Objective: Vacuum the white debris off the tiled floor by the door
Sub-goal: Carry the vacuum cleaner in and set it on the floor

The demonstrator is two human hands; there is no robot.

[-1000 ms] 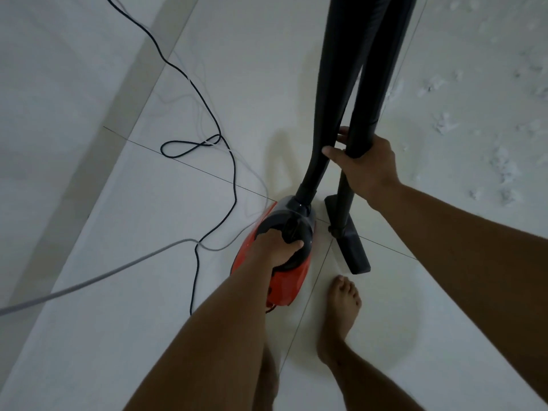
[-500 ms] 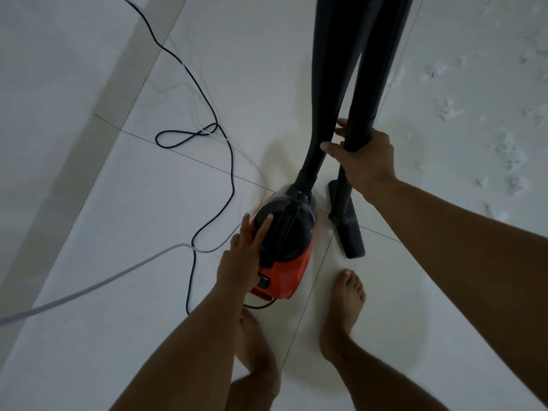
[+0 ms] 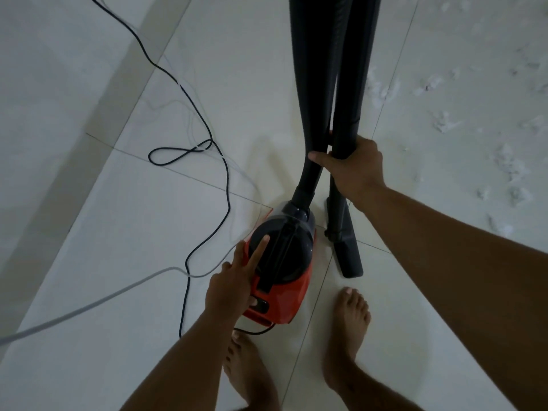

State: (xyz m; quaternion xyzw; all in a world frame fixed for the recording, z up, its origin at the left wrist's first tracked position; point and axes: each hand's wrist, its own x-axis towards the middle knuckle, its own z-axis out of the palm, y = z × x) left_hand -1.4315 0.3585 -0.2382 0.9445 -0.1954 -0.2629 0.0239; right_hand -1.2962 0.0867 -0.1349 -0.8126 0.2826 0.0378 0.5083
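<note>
A red and black canister vacuum [image 3: 284, 274] sits on the pale tiled floor [image 3: 118, 247] just ahead of my bare feet. My left hand [image 3: 234, 286] lies flat on its left side, fingers straight, thumb at the dark button near its rear. My right hand [image 3: 353, 170] grips the black wand [image 3: 347, 114], with the black hose [image 3: 311, 84] rising beside it. The wand's floor nozzle [image 3: 350, 256] rests on the tile right of the canister. White debris [image 3: 504, 161] is scattered over the floor at the right.
A black power cord [image 3: 207, 173] loops across the floor left of the vacuum and runs under its rear. A grey cable [image 3: 89, 307] crosses the lower left. A darker strip [image 3: 124, 93] runs diagonally at upper left.
My left hand let go of the canister's top handle, opened, and moved to the left side by the rear button. My left foot has come into view. The right hand still holds the wand.
</note>
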